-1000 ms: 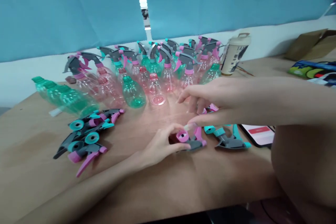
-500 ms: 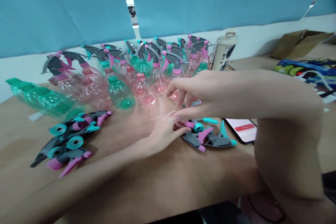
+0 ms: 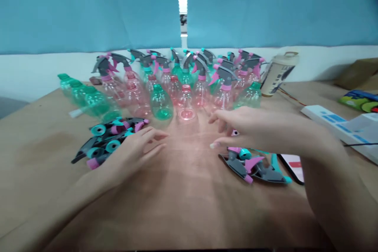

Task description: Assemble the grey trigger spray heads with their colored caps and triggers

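My left hand [image 3: 141, 145] hovers over the table with its fingers apart and nothing in them, beside a pile of loose spray heads [image 3: 110, 141] in grey, pink and teal. My right hand [image 3: 233, 128] is also empty, thumb and fingers spread, above a second group of spray heads [image 3: 254, 165]. Between and beyond the hands stand an uncapped clear pink bottle [image 3: 186, 104] and an uncapped green bottle [image 3: 161, 104]. Behind them are several bottles fitted with spray heads, such as a pink-collared spray bottle [image 3: 225, 86].
Several green bottles [image 3: 94, 100] stand in a slanting row at the left. At the right are a cream tumbler [image 3: 279, 74], a phone [image 3: 293, 165] partly behind my right arm, a white power strip [image 3: 339, 122] and a cardboard box [image 3: 358, 74]. A blue-curtained wall closes off the back.
My hands, close together before, have moved apart, the left one toward the left pile. The view has swung left, so everything sits further right. Both hands are empty now.
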Motion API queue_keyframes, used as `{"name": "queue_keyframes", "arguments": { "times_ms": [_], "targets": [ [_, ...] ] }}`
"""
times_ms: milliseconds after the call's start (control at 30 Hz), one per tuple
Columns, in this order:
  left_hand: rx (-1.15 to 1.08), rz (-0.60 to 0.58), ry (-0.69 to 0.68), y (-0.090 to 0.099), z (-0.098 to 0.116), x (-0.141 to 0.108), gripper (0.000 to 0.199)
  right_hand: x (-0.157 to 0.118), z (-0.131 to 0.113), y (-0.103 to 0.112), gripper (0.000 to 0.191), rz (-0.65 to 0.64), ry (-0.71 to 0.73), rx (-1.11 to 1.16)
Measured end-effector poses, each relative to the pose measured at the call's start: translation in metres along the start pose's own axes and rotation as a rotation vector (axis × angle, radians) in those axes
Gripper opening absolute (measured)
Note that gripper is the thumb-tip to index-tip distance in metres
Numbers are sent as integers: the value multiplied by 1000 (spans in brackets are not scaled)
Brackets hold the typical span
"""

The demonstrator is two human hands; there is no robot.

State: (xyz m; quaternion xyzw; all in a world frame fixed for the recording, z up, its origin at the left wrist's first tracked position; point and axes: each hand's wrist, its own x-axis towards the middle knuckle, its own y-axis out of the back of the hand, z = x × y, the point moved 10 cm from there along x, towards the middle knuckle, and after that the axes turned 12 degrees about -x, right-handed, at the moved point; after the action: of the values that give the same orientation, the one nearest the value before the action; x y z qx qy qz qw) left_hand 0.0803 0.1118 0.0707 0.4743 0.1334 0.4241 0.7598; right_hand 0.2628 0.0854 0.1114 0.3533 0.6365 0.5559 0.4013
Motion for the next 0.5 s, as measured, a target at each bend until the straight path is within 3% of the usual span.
{"name": "queue_keyframes", "arguments": {
  "times_ms": [133, 233, 367, 500],
  "targets": [
    [80, 60, 120, 38, -45, -48, 27, 14, -24, -25, 30, -46, 116, 97],
    [-4, 149, 184, 60, -72, -85, 30, 23, -44, -45, 29, -94, 140, 94],
    [-42, 232, 269, 72, -96, -123, 27, 35, -86, -63, 20, -118, 226, 99],
    [12, 293, 276, 75, -103, -140, 25, 48, -121, -82, 15, -81, 311, 146]
  ]
}}
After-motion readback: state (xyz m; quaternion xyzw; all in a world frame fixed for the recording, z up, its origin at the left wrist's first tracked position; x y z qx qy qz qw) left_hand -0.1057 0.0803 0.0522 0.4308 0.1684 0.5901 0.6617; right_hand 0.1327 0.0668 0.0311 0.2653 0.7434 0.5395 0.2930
